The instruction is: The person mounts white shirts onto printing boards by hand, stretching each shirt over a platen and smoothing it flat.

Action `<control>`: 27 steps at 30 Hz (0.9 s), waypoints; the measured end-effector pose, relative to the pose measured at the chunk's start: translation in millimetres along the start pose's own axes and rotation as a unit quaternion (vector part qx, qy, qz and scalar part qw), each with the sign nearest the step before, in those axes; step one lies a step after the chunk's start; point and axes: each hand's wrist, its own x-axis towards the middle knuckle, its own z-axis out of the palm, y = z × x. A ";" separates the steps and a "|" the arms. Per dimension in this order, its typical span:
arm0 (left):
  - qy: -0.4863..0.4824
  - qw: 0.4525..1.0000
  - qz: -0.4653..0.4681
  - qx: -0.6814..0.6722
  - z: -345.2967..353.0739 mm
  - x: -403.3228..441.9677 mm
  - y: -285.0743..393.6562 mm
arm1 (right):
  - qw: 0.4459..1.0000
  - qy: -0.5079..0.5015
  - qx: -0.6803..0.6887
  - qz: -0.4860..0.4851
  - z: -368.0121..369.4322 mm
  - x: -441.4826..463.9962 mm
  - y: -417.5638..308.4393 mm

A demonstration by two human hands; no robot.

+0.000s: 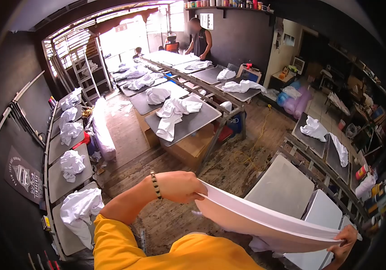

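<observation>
A white cloth [265, 216], apparently a shirt, is stretched between my two hands in front of my body. My left hand [179, 186], with a beaded bracelet at the wrist, is closed on one end of its edge. At the lower right my right hand [347, 240] grips the other end. The cloth sags between them and its lower part hangs partly out of sight. Beyond it lies a bare grey board [280, 182], and a white-covered board [321, 213] is partly behind the cloth near my right hand.
Boards with crumpled white shirts line the left wall [72, 164], the middle table [175, 112] and the right rack [314, 129]. Another person [199, 42] stands at the far table. A yellow cord [261, 139] lies on the wooden floor [134, 180].
</observation>
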 end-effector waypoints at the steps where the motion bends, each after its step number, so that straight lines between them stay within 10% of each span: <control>1: -0.002 1.000 0.005 0.011 -6.2 -4.3 2.3 | 0.999 0.004 -0.006 0.034 5.4 0.5 -1.7; 11: 0.127 0.985 0.114 -0.003 -71.3 -38.6 41.9 | 0.978 0.077 0.143 -0.129 -27.8 13.5 13.1; 17: 0.185 0.978 0.079 0.054 -122.1 -11.3 51.4 | 0.976 0.170 -0.116 -0.077 -88.7 -6.6 44.2; 22: 0.288 0.930 0.188 -0.127 -118.9 2.4 48.5 | 0.987 0.147 -0.006 -0.063 -111.1 -17.5 17.3; 27: 0.319 0.906 0.213 0.180 -178.7 -14.8 35.9 | 0.982 0.184 -0.045 0.019 -176.5 -37.9 13.6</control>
